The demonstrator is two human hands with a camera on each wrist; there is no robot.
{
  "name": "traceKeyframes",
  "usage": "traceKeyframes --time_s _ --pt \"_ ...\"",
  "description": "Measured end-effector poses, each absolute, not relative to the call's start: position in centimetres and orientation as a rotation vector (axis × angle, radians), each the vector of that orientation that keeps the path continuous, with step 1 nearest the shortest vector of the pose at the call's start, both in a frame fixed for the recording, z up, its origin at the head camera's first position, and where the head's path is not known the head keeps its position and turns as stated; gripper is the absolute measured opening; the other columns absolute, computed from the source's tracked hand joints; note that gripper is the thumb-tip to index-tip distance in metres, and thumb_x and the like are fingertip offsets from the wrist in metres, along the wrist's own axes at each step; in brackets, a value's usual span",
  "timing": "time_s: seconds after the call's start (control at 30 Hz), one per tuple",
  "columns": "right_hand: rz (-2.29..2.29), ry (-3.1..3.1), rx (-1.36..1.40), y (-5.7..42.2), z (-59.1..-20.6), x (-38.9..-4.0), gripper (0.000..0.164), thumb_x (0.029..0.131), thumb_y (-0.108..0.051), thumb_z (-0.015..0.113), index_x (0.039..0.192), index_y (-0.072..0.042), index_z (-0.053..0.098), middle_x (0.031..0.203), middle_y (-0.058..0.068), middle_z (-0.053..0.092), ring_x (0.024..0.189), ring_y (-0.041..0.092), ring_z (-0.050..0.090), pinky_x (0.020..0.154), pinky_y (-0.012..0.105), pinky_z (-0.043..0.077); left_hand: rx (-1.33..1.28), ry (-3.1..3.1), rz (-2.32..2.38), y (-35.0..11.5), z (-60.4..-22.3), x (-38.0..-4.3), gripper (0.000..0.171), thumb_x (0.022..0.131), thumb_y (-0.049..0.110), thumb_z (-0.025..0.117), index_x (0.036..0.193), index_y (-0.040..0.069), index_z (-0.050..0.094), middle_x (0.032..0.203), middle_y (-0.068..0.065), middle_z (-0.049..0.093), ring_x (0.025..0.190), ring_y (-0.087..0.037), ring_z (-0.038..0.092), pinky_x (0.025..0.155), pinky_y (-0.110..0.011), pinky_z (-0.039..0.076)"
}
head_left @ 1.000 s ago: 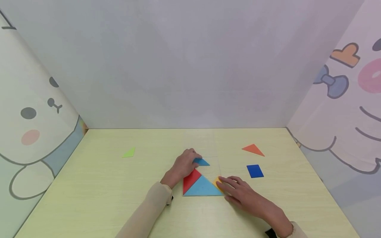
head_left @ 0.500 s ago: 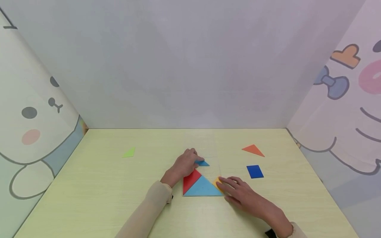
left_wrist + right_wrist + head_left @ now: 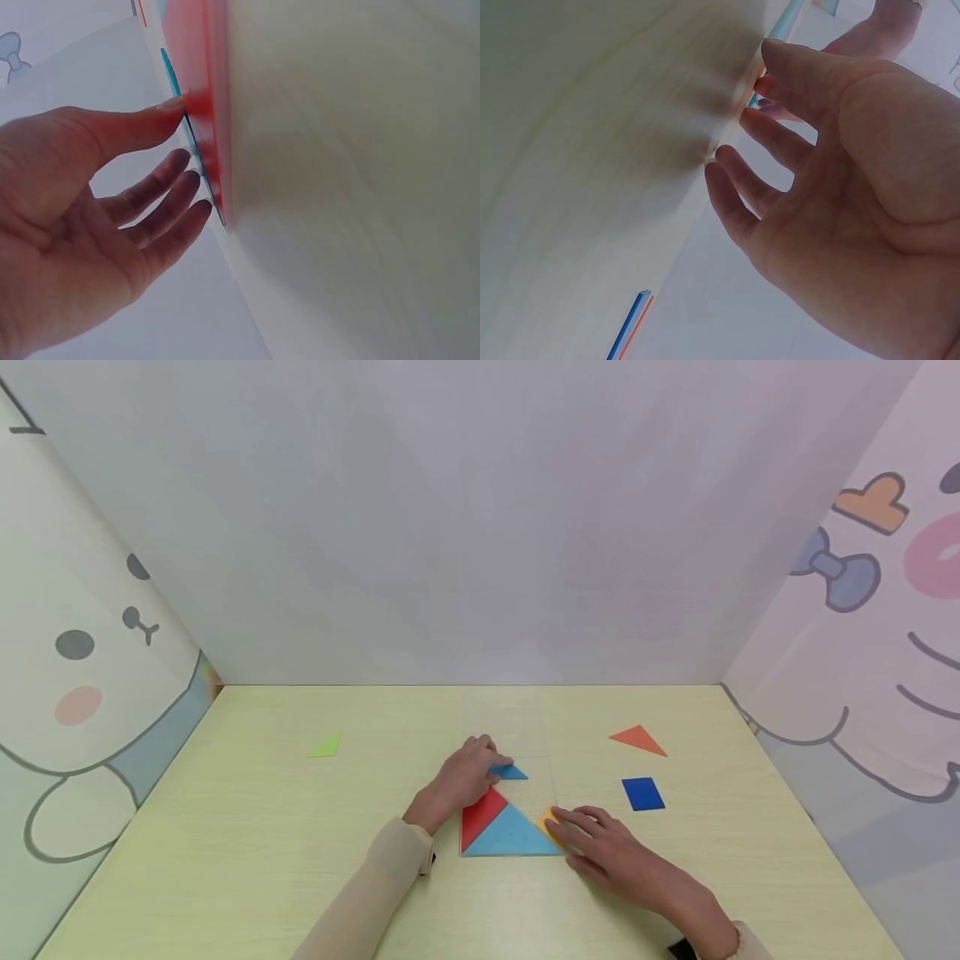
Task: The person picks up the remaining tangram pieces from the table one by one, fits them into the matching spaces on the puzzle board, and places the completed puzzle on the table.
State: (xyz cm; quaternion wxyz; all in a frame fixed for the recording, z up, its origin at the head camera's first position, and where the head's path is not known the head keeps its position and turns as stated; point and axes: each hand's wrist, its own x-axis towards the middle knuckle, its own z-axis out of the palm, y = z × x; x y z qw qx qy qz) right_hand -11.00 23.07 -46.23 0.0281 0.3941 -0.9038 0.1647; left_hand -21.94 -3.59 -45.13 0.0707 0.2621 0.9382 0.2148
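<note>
My left hand (image 3: pixel 465 772) holds a blue triangle tangram piece (image 3: pixel 513 772) between thumb and fingers; the hand hides its left part. In the left wrist view the thumb and bent fingers (image 3: pixel 176 176) meet this blue piece beyond the red edge. A red triangle (image 3: pixel 482 818) and a larger light-blue triangle (image 3: pixel 513 835) lie side by side at the near end of a pale tray (image 3: pixel 534 793). At that tray's near right corner, my right hand (image 3: pixel 618 860) rests its fingertips on a yellow piece (image 3: pixel 547 818), partly covered; its fingers are gently bent and spread.
To the right lie an orange triangle (image 3: pixel 638 739) and a dark-blue four-sided piece (image 3: pixel 643 793). Far left is a lime-green triangle (image 3: pixel 327 745). The pale wood table (image 3: pixel 225 843) is bounded by a grey back wall (image 3: pixel 480 527) and side walls with cartoon prints.
The left index finger has shifted slightly right, onto the top of the blue triangle, which has barely moved. The right hand stays on the yellow piece.
</note>
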Motion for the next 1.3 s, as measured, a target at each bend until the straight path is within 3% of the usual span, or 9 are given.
traceKeyframes --time_s 0.63,1.07,1.3 --pt "0.507 -2.799 1.209 23.2 -46.3 -11.0 0.055 0.101 -0.017 0.067 0.153 -0.014 0.05 0.152 0.009 0.052 0.127 0.031 0.052 0.093 0.051 0.052 0.813 2.837 0.73 -4.6 -44.9 -21.3 0.036 0.097 0.017 0.072 0.132 0.008 0.07 0.123 -0.01 0.064 0.11 -0.026 0.058 0.091 -0.039 0.053" --pt "0.499 -2.781 1.219 23.2 -46.5 -11.1 0.054 0.1 -0.017 0.067 0.152 -0.014 0.051 0.151 0.009 0.052 0.126 0.031 0.053 0.092 0.052 0.05 0.948 2.85 0.783 -5.5 -45.3 -20.5 0.032 0.097 0.013 0.072 0.127 0.005 0.071 0.118 -0.012 0.067 0.108 -0.03 0.061 0.093 -0.044 0.053" --pt "0.49 -2.789 1.214 23.2 -46.5 -11.2 0.054 0.102 -0.019 0.066 0.153 -0.015 0.05 0.152 0.009 0.052 0.127 0.031 0.053 0.092 0.052 0.05 0.989 2.845 0.803 -5.9 -45.4 -19.6 0.031 0.095 0.014 0.075 0.124 0.005 0.072 0.124 -0.013 0.067 0.118 -0.032 0.06 0.101 -0.048 0.051"
